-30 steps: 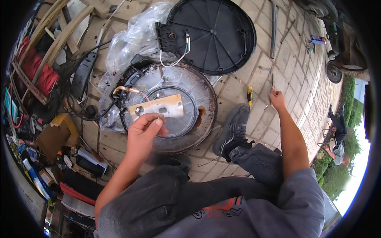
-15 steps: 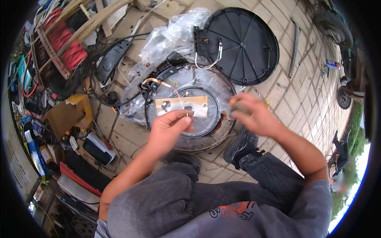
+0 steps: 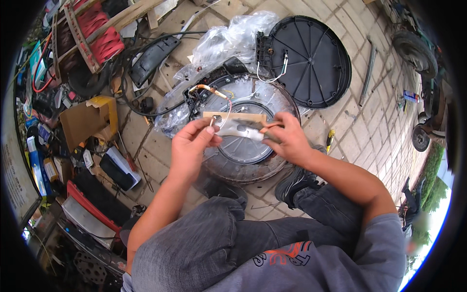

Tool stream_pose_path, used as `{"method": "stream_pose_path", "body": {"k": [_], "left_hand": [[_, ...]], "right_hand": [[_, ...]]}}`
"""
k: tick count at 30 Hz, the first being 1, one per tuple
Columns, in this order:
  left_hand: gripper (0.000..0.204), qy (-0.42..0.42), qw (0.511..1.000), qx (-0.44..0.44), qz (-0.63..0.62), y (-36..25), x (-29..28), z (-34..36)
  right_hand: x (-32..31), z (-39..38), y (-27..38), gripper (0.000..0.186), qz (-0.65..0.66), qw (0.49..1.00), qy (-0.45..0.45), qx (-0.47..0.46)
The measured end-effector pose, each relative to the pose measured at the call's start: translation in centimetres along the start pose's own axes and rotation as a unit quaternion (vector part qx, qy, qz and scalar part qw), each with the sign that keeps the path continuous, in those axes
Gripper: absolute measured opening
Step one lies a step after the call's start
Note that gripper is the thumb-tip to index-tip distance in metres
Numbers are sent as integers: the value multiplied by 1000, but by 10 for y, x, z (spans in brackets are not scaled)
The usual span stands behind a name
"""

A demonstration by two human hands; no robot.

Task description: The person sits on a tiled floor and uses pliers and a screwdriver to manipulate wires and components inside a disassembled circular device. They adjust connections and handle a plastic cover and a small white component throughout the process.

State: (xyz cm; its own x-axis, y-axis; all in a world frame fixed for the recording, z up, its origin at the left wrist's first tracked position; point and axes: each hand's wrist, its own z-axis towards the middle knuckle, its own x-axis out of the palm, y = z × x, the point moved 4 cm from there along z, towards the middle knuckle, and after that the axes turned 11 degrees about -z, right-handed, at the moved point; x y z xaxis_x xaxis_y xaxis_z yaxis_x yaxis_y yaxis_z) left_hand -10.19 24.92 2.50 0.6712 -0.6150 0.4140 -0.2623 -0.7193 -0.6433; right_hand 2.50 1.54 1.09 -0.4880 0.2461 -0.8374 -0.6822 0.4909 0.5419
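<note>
My left hand (image 3: 197, 138) is closed in a pinch on a thin pale wire (image 3: 230, 109), whose tip stands up between thumb and forefinger. The wire runs from an orange-brown sleeve (image 3: 206, 88) on a round, rusty-edged appliance base (image 3: 287, 100). Opposite it, my right hand (image 3: 288, 138) is closed around a small tool with an orange part (image 3: 265, 130); fingers hide most of it, so its kind is unclear. Between the hands lies a tan and silvery strip with holes (image 3: 239, 130), over the ringed middle of the base.
A ribbed black round cover (image 3: 311, 87) lies beyond the base, beside crumpled clear plastic (image 3: 224, 39). Near my right foot is a yellow-handled tool (image 3: 331, 138). Boxes, including a torn carton (image 3: 85, 121), cables and scrap crowd the left. Wheels (image 3: 416, 53) stand far right.
My right hand has come left and down with its tool, close to my left hand. The left hand still pinches the wire. The whole view has shifted slightly.
</note>
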Motion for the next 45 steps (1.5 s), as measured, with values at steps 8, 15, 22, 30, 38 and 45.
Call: {"method": "stream_pose_path", "body": {"k": [8,15,22,30,38,45], "left_hand": [[25,-9,999,16,-35,-25,-22,15],[25,-12,999,-7,-39,-20,-19,12],[24,-20,999,-24,-34,-17,-18,17],[23,-14,999,-35,-30,-13,-20,16],[23,-9,999,-33,-40,-14,-24,19],[31,-3,998,24,54,-18,-30,22]], "right_hand": [[34,11,11,27,-189,965,-99,-153],[-2,29,13,27,-180,935,-101,-290],[10,15,3,27,-157,955,-82,-237],[5,44,-26,45,-122,990,-71,-9],[19,32,-15,43,-157,980,-84,-89],[30,33,-15,30,-131,988,-83,-24]]}}
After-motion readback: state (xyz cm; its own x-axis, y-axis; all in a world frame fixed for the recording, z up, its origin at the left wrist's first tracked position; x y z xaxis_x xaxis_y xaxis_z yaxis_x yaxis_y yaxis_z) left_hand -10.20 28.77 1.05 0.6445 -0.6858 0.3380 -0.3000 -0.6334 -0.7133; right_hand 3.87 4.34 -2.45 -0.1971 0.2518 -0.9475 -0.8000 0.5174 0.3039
